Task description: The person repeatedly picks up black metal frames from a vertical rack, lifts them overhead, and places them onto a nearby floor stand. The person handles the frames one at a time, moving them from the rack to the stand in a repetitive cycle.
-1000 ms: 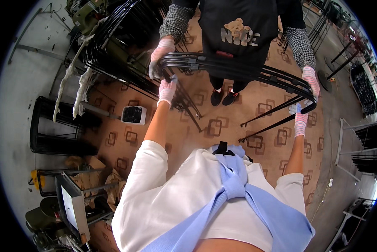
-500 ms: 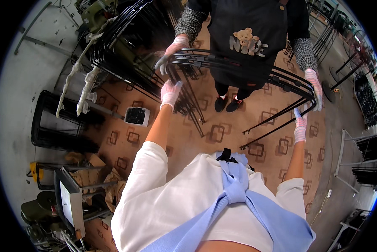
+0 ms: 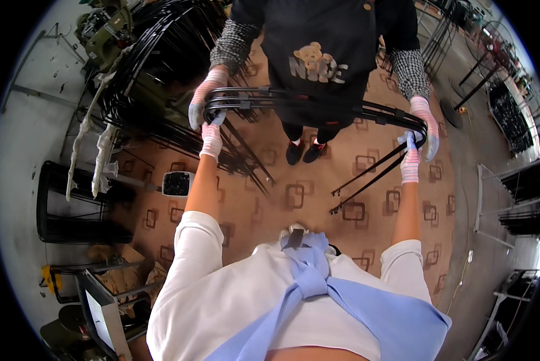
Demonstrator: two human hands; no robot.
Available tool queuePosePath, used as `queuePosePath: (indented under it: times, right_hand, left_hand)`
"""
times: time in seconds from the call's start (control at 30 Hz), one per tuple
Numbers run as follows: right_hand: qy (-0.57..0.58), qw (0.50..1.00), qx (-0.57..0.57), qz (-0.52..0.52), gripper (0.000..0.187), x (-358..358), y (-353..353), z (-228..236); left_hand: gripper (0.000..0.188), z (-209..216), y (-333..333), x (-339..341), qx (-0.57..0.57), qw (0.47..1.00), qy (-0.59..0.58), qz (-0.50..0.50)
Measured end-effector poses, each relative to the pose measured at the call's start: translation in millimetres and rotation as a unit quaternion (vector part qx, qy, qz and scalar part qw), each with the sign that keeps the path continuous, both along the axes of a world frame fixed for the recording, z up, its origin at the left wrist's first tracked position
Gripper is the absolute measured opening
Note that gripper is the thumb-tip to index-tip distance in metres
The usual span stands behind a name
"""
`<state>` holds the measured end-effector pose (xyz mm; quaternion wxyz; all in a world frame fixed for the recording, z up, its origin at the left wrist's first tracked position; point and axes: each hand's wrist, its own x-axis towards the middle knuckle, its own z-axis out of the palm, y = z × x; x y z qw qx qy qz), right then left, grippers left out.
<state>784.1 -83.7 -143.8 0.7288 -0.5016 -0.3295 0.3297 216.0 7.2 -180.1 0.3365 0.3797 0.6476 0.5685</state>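
Note:
A bundle of several black U-shaped metal tube frames (image 3: 255, 98) hangs between me and a co-worker, its crossbars on top and its legs pointing down toward me. My left hand (image 3: 211, 139), in a pink-striped glove, is closed round the tubes just under the left corner. At the right corner my right hand (image 3: 410, 162), gloved alike, grips the tubes where they bend down. Facing me, the co-worker has one gloved hand (image 3: 205, 99) on the left bend and the other (image 3: 425, 123) on the right bend, beside mine. My fingertips are partly hidden behind the tubes.
More black frames (image 3: 153, 66) are stacked at the far left. A white box of small black parts (image 3: 177, 183) stands on the patterned brown floor (image 3: 264, 207). Black frames (image 3: 59, 201) lean against the left wall. A fan (image 3: 492, 45) and metal racks (image 3: 492, 198) are at the right.
The bundle has shifted left in view along with all the hands, and the whole view has moved somewhat. Its tubes sit closer together at the right, and my right hand is nearer that corner.

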Motion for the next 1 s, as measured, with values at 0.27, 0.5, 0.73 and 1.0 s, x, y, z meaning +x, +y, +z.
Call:
queuePosePath:
  times: [0.27,0.5,0.73,1.0]
  right_hand:
    - [-0.197,0.977,-0.049,-0.058,0.021,28,-17,-22]
    - [-0.070,0.993,-0.057,-0.075,0.018,18,-30,-21]
    - [-0.136,0.983,-0.118,-0.043,0.048,-19,-71,9]
    - [0.010,0.998,0.030,-0.049,0.026,-21,-93,-5]
  left_hand:
    - [0.035,17,-5,27,-0.039,0.946,0.320,-0.040]
    - [0.040,4,-19,22,-0.005,0.965,0.262,-0.019]
    - [0.037,-14,-39,-14,0.072,0.984,0.162,-0.001]
    - [0.033,22,-70,19,0.141,0.984,-0.105,0.006]
